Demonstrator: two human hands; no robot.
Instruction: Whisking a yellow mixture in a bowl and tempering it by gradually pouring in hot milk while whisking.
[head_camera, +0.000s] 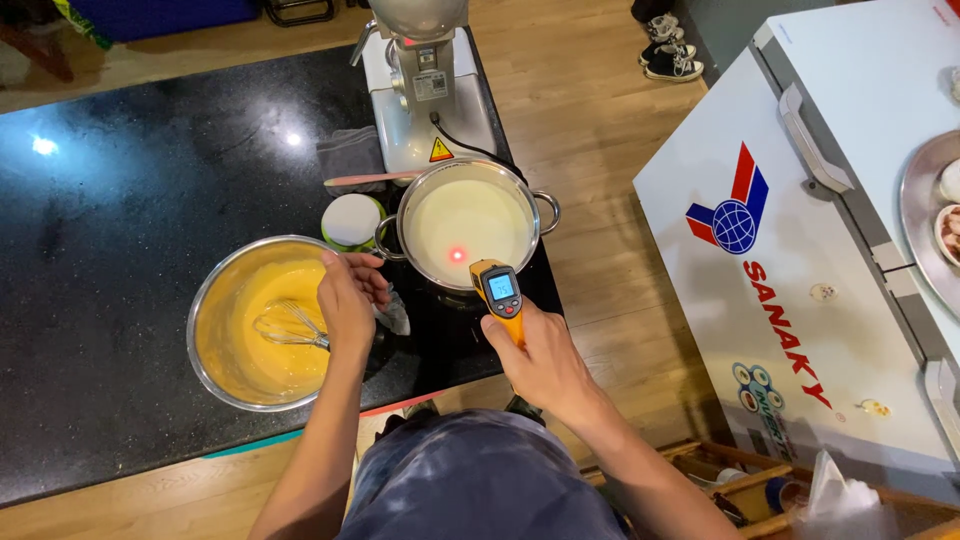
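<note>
- Currently, a yellow-and-black infrared thermometer (499, 291) is gripped in the right hand (540, 362) and aimed at the steel pot (468, 222) of pale milky liquid; a red dot is seen on the surface.
- A wire whisk (287, 326) is held by the left hand (349, 300), fingers closed on its handle, in a steel bowl (262, 322) of yellow batter.
- Pot sits near the black counter (120, 200) right edge; open room is left on the counter's left side.
- A yellow triangular warning label (441, 151) is stuck on the white mixer base (428, 100) behind the pot.
- A white chest freezer (800, 250) with a red-and-blue emblem stands to the right.
</note>
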